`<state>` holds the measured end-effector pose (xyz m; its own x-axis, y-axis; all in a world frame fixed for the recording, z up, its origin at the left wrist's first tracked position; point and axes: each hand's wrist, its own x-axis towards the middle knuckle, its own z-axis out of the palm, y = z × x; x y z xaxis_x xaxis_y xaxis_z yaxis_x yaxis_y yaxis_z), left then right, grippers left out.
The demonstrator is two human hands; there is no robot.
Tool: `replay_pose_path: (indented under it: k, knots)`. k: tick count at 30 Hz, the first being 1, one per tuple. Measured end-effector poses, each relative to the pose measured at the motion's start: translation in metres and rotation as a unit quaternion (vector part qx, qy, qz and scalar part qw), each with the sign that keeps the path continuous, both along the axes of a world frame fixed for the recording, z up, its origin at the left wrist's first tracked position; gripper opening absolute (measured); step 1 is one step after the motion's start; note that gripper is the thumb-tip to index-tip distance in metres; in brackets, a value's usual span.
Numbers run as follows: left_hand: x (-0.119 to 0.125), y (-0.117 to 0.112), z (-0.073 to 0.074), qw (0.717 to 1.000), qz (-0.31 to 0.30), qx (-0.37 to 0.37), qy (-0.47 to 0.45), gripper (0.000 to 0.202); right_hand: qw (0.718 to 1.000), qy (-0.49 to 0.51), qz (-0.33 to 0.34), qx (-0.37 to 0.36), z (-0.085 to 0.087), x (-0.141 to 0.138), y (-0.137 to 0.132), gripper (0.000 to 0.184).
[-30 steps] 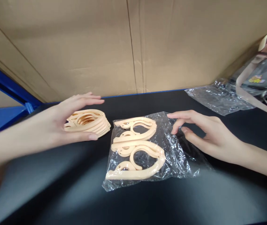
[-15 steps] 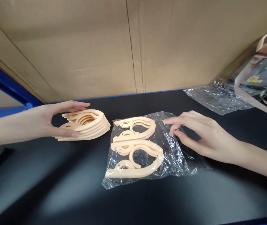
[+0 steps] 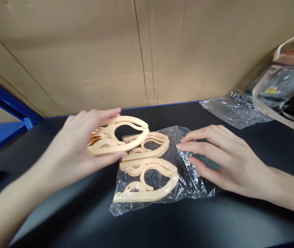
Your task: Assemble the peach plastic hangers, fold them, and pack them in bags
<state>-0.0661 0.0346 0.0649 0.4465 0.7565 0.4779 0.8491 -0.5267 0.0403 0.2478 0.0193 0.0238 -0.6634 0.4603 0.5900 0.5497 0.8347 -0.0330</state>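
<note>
My left hand [image 3: 82, 141] has its thumb and fingers around beige folding hangers [image 3: 136, 142], held above the left edge of a clear plastic bag [image 3: 185, 175]. Layered edges show near the palm; how many hangers are in the grip I cannot tell. Inside the bag lie more beige folded hangers [image 3: 149, 197], side by side with their curved ends toward the right. At the bag's right side is my right hand [image 3: 221, 158], fingers apart and holding nothing. Whether its fingertips touch the plastic is unclear.
A black tabletop [image 3: 141, 230] lies under everything, with a cardboard wall [image 3: 90, 58] behind it. Another crumpled clear bag [image 3: 234, 108] lies back right, beside a clear bottle [image 3: 286, 86] with a strap. A blue frame [image 3: 12, 103] stands left.
My left hand has moved right and lifted the hangers from the table to above the bag's left edge. My right hand's fingers have spread slightly, staying near the bag.
</note>
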Motion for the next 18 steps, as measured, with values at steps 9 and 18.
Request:
replay_pose_path:
  k: [9, 18]
  knots:
    - [0.047, -0.032, -0.032, 0.988, -0.155, 0.009, -0.013, 0.063, 0.999, -0.041, 0.005, -0.011, 0.001, -0.015, -0.013, 0.049]
    - [0.056, -0.042, -0.042, 0.975, -0.219, 0.014, -0.041, 0.068, 0.998, -0.029, 0.031, -0.043, 0.003, -0.023, -0.024, 0.041]
